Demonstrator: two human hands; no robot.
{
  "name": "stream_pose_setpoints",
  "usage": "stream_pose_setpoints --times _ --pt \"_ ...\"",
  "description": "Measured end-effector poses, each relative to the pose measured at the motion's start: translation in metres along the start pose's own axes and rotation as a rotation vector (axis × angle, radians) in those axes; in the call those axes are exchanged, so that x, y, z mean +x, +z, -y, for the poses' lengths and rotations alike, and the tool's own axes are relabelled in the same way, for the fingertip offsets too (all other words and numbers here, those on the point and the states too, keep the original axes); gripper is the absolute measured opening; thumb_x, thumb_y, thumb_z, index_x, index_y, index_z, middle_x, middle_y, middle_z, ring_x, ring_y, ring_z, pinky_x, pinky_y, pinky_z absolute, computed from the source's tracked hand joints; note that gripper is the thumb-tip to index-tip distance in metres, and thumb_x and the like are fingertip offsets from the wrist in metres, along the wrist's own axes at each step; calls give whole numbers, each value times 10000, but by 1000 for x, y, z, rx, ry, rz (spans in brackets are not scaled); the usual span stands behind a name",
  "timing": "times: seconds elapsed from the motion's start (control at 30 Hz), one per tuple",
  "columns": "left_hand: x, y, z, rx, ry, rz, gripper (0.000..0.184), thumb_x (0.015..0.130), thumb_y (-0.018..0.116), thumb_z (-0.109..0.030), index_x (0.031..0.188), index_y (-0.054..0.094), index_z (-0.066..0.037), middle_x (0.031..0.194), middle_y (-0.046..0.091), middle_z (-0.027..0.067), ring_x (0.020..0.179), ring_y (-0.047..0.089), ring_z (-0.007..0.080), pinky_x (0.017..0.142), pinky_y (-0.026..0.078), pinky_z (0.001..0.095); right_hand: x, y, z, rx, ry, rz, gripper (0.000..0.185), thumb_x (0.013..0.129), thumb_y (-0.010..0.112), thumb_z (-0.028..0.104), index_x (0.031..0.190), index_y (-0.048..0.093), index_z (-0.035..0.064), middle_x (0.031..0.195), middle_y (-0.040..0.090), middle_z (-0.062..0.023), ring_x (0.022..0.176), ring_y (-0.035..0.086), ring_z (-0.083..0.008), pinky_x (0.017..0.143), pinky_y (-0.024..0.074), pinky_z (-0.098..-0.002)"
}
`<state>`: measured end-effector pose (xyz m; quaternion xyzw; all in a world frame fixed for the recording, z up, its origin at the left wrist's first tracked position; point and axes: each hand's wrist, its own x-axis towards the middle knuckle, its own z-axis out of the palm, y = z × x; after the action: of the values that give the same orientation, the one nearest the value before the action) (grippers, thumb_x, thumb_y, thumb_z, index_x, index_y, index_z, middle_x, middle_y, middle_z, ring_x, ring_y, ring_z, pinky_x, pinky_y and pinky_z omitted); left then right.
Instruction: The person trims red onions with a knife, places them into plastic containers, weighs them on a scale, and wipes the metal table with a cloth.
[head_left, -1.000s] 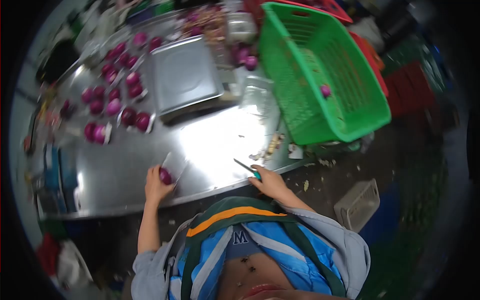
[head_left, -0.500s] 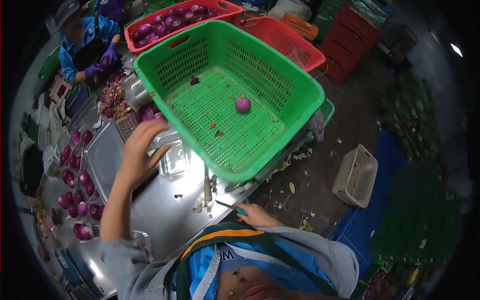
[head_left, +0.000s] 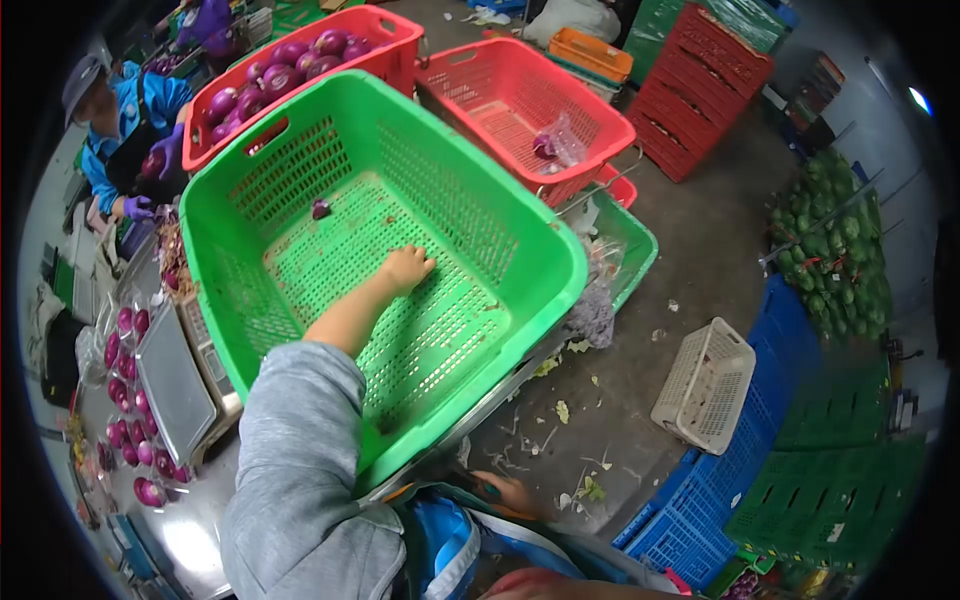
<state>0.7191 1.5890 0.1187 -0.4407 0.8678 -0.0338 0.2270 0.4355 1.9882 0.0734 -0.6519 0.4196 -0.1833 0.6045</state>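
Observation:
My left hand (head_left: 408,268) reaches down into the large green crate (head_left: 375,465), fingers curled and closed over the spot where a purple onion lay; the hand hides the onion. A small purple onion scrap (head_left: 320,208) lies on the crate floor farther back. Low in the view, beside my body, my right hand (head_left: 508,494) is closed on a knife (head_left: 487,489), of which only a bit of the teal handle shows; its blade is hard to make out.
A red crate of purple onions (head_left: 400,45) and another red crate (head_left: 590,160) stand behind. Wrapped onions (head_left: 145,455) and a scale (head_left: 175,385) occupy the left of the metal table. At left, a co-worker (head_left: 140,120) in purple gloves holds an onion. A white basket (head_left: 705,385) is on the floor.
My left hand has moved from above the table into the green crate, onto the onion, now hidden. The view has shifted, and my right hand appears lower with the knife.

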Motion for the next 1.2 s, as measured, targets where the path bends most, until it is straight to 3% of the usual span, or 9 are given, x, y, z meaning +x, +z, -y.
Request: stream_pose_setpoints --times 0.17,0.23,0.37,0.43,0.5,0.83,1.0,1.17,1.2 --pt "-32 -76 16 -384 -73 -73 713 559 776 -295 1151 424 -113 1010 531 168 930 561 337 784 487 427 -12 -11 24 111 -280 -346 474 819 657 70 1254 476 25 812 600 -23 726 570 -99 707 465 -230" --pt "-70 -123 28 -599 10 -262 758 590 752 -297 1221 383 -97 1046 539 175 953 559 344 807 481 423 -13 -29 63 288 99 -348 491 807 676 87 1248 475 10 805 591 -16 726 555 -80 690 457 -218" --pt "-211 -215 10 -1156 63 -379 817 584 795 -327 1231 371 -62 1087 527 149 1002 548 257 864 454 354 4 -59 177 76 -344 -460 601 909 490 389 1303 377 -51 722 507 -15 643 483 -83 595 417 -245" --pt "-282 -212 -13 -1202 163 -574 796 597 798 -332 1212 376 -56 1065 533 150 974 558 250 855 449 350 13 -61 228 -68 -454 -437 689 920 396 480 1300 355 -93 729 518 -67 613 502 -132 555 413 -270" --pt "-352 -202 -39 -1261 139 -581 802 599 802 -324 1214 372 -41 1086 521 132 997 545 227 873 437 339 24 -48 275 -344 -644 -381 608 849 564 278 1291 367 -90 781 555 -123 622 552 -260 583 461 -328" --pt "-564 -71 -129 -1603 -258 -743 765 572 811 -216 1198 406 -44 1054 572 104 967 578 194 852 449 316 46 145 339 -688 -927 -57 655 836 560 375 1280 389 -75 751 526 -82 599 527 -193 509 445 -292" --pt "-643 -22 -144 -1783 -423 -710 744 575 803 -234 1189 419 -63 1051 570 110 974 571 204 858 446 324 56 201 301 -738 -701 -168 510 869 558 256 1247 428 -62 776 583 -193 609 596 -302 528 465 -360" --pt "-656 5 -148 -1881 -210 -880 792 588 798 -281 1252 414 -84 1199 483 165 1128 475 270 962 364 369 62 260 267 916 247 648 566 954 358 439 1318 371 6 684 426 0 553 368 -60 467 280 -198" --pt "-655 12 -143 -1414 -230 -908 870 586 815 -329 1301 388 -78 1294 383 189 1210 376 310 1006 303 396 60 272 274 990 352 563 549 932 436 406 1315 378 16 686 425 5 560 366 -55 477 283 -194"
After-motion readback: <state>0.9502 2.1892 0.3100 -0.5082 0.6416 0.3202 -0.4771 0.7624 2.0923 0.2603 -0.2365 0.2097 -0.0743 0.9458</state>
